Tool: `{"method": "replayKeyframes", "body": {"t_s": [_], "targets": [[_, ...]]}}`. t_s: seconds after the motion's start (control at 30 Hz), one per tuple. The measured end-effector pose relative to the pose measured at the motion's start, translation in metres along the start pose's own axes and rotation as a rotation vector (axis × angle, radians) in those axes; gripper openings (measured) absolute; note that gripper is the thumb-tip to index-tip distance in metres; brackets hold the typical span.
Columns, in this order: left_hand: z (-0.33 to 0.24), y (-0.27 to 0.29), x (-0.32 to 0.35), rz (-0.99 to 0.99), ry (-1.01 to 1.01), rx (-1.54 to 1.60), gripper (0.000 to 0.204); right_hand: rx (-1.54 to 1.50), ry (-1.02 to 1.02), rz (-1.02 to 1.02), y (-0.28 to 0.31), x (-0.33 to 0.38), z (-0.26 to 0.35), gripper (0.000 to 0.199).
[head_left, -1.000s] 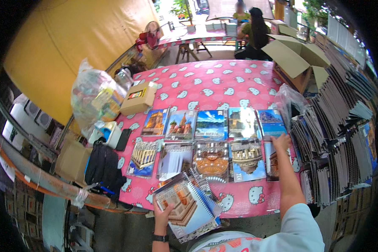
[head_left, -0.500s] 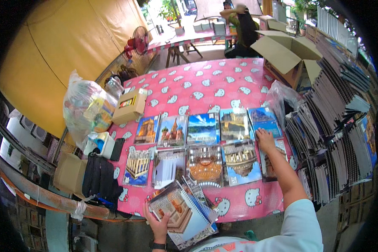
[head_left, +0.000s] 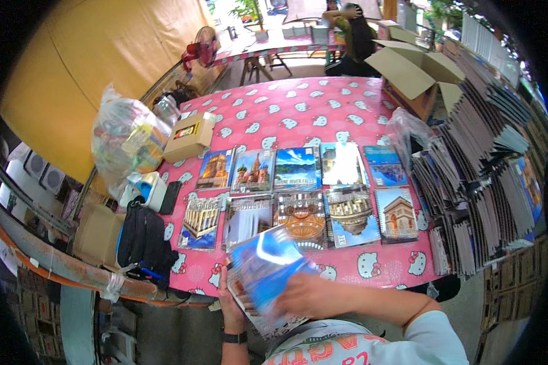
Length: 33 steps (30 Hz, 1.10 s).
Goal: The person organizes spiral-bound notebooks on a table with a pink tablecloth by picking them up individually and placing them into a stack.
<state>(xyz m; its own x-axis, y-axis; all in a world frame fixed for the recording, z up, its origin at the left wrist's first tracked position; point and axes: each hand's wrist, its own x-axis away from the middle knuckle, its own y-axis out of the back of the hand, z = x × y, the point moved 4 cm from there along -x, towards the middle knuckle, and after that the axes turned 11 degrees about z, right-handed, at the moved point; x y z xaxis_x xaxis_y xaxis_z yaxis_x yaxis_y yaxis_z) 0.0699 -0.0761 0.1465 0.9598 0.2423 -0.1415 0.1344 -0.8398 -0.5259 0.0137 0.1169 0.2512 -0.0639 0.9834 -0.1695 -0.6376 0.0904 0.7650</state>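
Observation:
My left hand, with a dark wristwatch, is closed on the left edge of a few spiral notebooks near my body. My right hand, blurred by motion, grips a blue-covered spiral notebook lying over those in the left hand. Glare crosses its cover. Beyond, two rows of spiral notebooks with landmark photos lie on the table: a blue waterfall cover in the far row's middle, a blue cover at its right end, and an arch cover at the near row's right end.
The pink patterned table carries tall piles of spiral notebooks on the right. An opened carton stands behind them. At left are a stuffed clear bag, a small cardboard box and a black bag. A person is in the background.
My right hand has left the far row's right end and come to the notebooks at my left hand, bringing a blue notebook. The arch cover is now uncovered. My view has shifted slightly.

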Motion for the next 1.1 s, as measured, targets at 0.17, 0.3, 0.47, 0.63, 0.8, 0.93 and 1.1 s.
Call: {"method": "replayKeyframes", "body": {"t_s": [0.17,0.3,0.47,0.63,0.8,0.93,1.1], "targets": [[-0.007,0.021,0.009,-0.103,0.042,-0.545,0.083,-0.244,-0.423,-0.282,-0.009,0.048,-0.068,0.041],[-0.001,0.020,0.008,-0.111,0.034,-0.521,0.085,0.689,-1.095,-0.332,-0.019,0.168,-0.145,0.052],[-0.001,0.023,0.008,-0.109,0.006,-0.494,0.084,0.581,-0.912,-0.440,-0.042,0.194,-0.148,0.033],[-0.006,0.013,0.009,-0.064,0.068,-0.380,0.072,0.389,-0.849,-1.080,0.028,0.158,-0.084,0.012],[-0.003,0.011,0.006,-0.074,0.039,0.024,0.056,0.391,-0.243,-0.446,0.014,0.026,0.008,0.028],[0.010,0.042,0.015,-0.085,0.189,-0.380,0.077,0.164,-0.116,0.030,-0.051,-0.018,-0.016,0.024],[-0.008,0.019,0.011,-0.144,0.086,-0.573,0.097,-0.106,-0.701,-0.555,0.065,0.034,-0.159,0.029]]}}
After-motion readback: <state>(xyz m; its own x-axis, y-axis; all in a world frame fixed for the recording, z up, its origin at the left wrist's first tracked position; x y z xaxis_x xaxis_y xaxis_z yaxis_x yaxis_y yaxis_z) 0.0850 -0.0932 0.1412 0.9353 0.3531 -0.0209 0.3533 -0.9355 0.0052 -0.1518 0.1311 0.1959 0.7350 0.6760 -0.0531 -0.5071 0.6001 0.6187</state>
